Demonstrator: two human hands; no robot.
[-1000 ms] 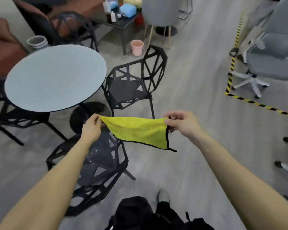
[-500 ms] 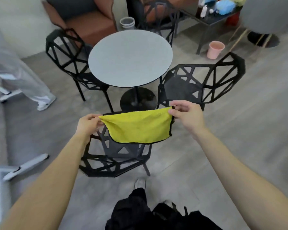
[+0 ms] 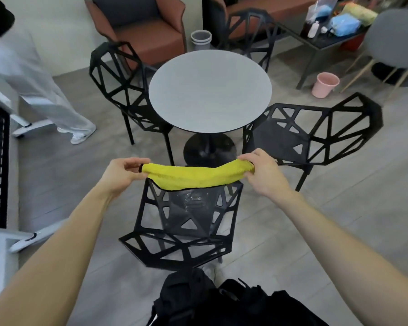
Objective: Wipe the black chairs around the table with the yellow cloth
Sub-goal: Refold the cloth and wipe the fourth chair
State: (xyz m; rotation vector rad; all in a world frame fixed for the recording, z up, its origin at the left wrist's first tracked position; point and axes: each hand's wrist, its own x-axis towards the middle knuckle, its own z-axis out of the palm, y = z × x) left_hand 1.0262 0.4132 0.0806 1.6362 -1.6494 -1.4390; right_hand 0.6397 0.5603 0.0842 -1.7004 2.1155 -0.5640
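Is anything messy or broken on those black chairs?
Nothing looks broken. The nearest chair has pale, shiny smudges on its seat, just below the yellow cloth stretched between the left hand and right hand. The other chairs stand upright around the table.

So the cloth (image 3: 198, 176) went from a flat open sheet to a narrow folded band stretched between both hands, now over the near chair (image 3: 186, 222). The left hand (image 3: 121, 171) and right hand (image 3: 260, 171) have moved wider apart (each pinching an end). View's swung too, table (image 3: 210, 90) now dead ahead.
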